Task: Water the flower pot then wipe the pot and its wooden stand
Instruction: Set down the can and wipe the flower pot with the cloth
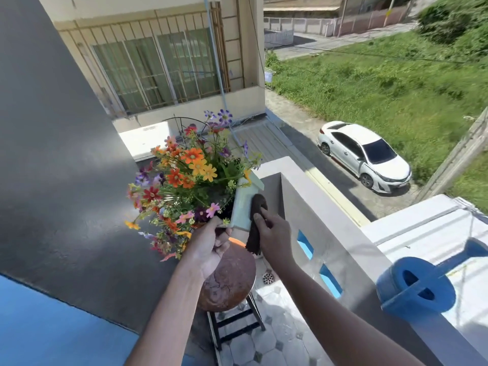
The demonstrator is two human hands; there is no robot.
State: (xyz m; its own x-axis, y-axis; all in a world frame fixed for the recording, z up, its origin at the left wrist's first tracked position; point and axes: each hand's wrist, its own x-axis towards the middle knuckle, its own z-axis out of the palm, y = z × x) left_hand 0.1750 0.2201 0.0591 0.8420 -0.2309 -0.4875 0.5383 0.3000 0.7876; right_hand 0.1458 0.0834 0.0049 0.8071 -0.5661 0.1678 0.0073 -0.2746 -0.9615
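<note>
Pot (244,204) pale green, square-sided, brimming with mixed flowers.

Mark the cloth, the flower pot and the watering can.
cloth (255,233), head view, hanging lower half.
flower pot (244,210), head view, pale side wall.
watering can (396,282), head view, blue body's left side.

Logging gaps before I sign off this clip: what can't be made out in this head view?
- Flower pot: soil and any water inside, hidden by the flowers.
- Left hand: fingertips out of sight behind the pot's near corner.
- Wooden stand: part of its top covered by the left hand; legs mostly hidden beneath the top.
- Dark cloth: middle hidden under the right hand.
- Watering can: spout not visible.
</note>
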